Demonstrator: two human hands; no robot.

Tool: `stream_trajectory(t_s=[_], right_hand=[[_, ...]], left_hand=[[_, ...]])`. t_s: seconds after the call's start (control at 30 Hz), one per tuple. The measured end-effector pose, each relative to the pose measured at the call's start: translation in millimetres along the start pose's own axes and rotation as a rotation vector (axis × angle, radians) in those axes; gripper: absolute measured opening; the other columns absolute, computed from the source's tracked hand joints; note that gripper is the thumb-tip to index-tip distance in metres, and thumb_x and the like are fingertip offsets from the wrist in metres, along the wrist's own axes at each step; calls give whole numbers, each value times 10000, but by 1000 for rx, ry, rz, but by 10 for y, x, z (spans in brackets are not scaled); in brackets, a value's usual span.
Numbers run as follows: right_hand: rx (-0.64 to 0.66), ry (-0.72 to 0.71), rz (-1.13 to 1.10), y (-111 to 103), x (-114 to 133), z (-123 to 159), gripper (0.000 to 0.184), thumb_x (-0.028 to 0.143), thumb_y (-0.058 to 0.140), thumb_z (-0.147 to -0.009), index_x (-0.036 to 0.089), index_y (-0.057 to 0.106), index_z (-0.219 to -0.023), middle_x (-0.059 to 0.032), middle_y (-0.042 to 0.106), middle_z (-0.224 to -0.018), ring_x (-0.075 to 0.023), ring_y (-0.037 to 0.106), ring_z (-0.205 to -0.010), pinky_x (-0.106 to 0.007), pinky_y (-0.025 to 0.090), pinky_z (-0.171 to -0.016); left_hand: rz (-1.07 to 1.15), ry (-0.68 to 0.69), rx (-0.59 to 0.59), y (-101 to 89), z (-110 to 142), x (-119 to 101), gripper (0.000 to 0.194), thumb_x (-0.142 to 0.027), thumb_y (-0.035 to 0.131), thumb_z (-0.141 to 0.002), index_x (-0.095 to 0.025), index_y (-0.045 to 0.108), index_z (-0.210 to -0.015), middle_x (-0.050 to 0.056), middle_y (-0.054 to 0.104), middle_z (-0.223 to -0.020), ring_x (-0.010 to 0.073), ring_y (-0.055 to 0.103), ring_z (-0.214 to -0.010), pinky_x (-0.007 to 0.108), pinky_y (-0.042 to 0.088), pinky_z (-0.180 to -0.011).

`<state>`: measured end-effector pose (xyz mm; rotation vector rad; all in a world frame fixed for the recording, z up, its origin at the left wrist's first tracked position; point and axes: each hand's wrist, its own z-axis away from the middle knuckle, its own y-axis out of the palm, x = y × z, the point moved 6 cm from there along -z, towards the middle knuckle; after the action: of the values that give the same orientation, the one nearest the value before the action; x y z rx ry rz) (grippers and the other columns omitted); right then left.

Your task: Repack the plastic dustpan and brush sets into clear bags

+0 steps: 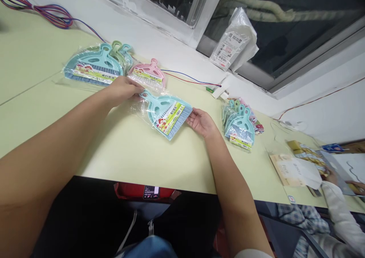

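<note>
Between my hands is a light-blue dustpan and brush set [162,111] in a clear plastic bag, with a yellow-green label across its blue bristles. My left hand [124,90] pinches the bag at the handle end. At the bristle edge, my right hand [201,121] grips the opposite side, its fingers partly hidden behind the set. Just beyond my left hand lie a bagged blue set [94,66] with green and blue ones behind it, and a bagged pink set [148,73].
Several bagged dustpan sets [241,126] lie to the right. A white plastic package [232,41] leans at the window. Coiled cables [48,12] lie at the far left. A phone [151,192] rests below the table edge. Another person's sleeve [338,206] is at the right.
</note>
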<state>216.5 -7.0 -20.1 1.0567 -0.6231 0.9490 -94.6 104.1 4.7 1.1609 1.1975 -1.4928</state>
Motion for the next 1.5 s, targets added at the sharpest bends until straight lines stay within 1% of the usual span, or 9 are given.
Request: stream_trajectory(t_s=[0.2,0.37,0.57,0.77,0.9,1.0,1.07,1.2,1.5], right_hand=[[25,-53,26,7,38,19,138,185,534,-1024,151,668,-1026,-55,776,-854,-137,725,-740,-230,627,-669],[2,-120,73,-1,38,-2,50,216,636,-977,176,661,-962,-52,754,-848,-139,702,-730,-227,612,-651],[-37,-149,91,-39,40,-43,105,243,696,-949,179,640,-886,6,646,-696,-98,603,-598,-191,568,-582],[-50,-134,49,-61,37,-49,129,267,711,-936,193,619,-885,9,654,-715,-101,619,-620,-190,565,-575],[41,4,1,31,-49,-14,171,301,555,-997,185,615,-886,-56,721,-795,-159,704,-730,-284,630,-711],[139,75,10,143,-107,36,132,211,523,-957,163,643,-929,-89,756,-850,-199,744,-830,-367,640,-850],[190,75,46,205,-126,67,137,165,548,-926,143,668,-989,-101,775,-906,-208,756,-874,-382,632,-897],[261,7,117,276,-131,102,173,176,616,-929,139,693,-1080,-98,788,-990,-195,758,-883,-348,633,-883],[272,-48,147,306,-146,105,163,262,763,-888,176,709,-1016,-70,785,-1001,-174,741,-881,-299,635,-814]], left_hand=[[-15,0,7,-44,-117,101,272,-256,858,-653,-117,793,-877,120,745,-815,246,721,-787,406,590,-874],[29,-22,9,4,-47,56,183,-206,848,-666,-120,783,-813,134,741,-801,243,715,-768,420,597,-866],[83,-31,5,56,23,-9,126,-149,819,-666,-118,763,-774,126,748,-826,225,701,-767,390,605,-807],[93,-21,0,13,-66,91,240,-200,846,-705,-74,760,-890,103,745,-858,222,728,-823,382,584,-856],[146,-37,-6,-14,-94,115,299,-181,842,-696,-46,743,-944,106,749,-883,224,732,-837,386,580,-889],[166,-52,-41,-51,-80,83,299,-148,844,-679,-37,742,-938,125,747,-883,234,731,-827,402,587,-889],[173,-66,-66,-79,-65,59,279,-125,842,-679,-42,744,-926,127,744,-887,224,728,-815,398,592,-888],[180,-87,-76,-108,-63,56,274,-125,870,-665,-66,733,-895,115,748,-900,204,725,-831,376,597,-891],[171,-79,-66,-107,-112,109,293,-145,891,-669,-65,737,-905,140,753,-945,221,738,-838,394,595,-893]])
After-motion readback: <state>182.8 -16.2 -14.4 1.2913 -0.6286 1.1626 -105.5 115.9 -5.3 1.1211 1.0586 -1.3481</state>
